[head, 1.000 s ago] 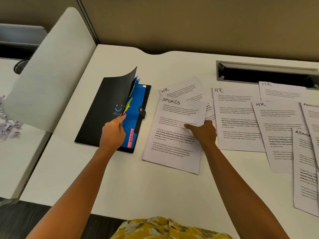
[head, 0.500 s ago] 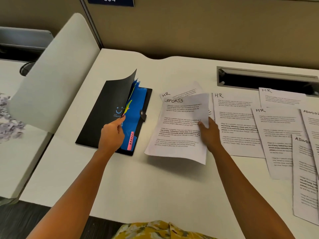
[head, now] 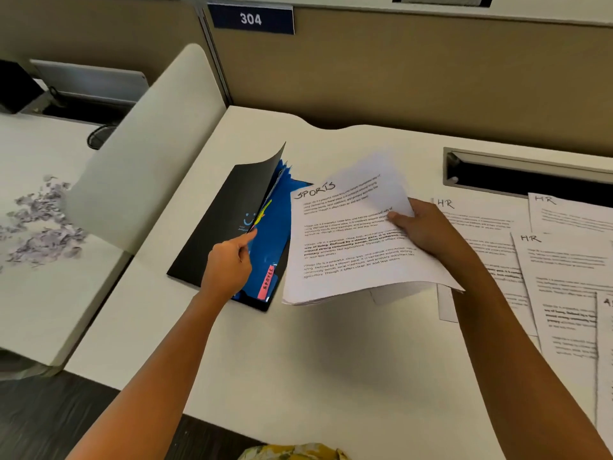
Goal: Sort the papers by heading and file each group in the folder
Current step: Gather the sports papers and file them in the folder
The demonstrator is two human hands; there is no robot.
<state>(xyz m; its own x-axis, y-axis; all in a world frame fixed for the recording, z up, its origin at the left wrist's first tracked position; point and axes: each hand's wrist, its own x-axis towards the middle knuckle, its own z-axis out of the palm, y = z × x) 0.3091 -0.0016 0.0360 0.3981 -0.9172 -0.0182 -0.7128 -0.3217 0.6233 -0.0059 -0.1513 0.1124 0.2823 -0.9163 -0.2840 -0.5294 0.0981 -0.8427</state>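
Note:
A black folder (head: 215, 240) lies on the white desk, its front cover lifted. Blue dividers (head: 270, 240) show inside, one with a pink tab marked SPORTS (head: 268, 282). My left hand (head: 229, 263) holds the cover's edge up, index finger at the yellow tab. My right hand (head: 428, 229) grips a small stack of papers headed SPORTS (head: 348, 244) by its right edge, raised off the desk and tilted just right of the folder. Several sheets headed HR (head: 560, 270) lie flat on the desk to the right.
A cable slot (head: 530, 174) is cut into the desk at the back right. A white curved divider panel (head: 146, 154) stands left of the desk. Shredded paper bits (head: 39, 224) lie on the neighbouring desk. A brown partition with a 304 sign (head: 251, 18) closes the back.
My right hand has lifted the SPORTS stack off the desk and swung it up and towards the folder. My left hand still holds the cover open.

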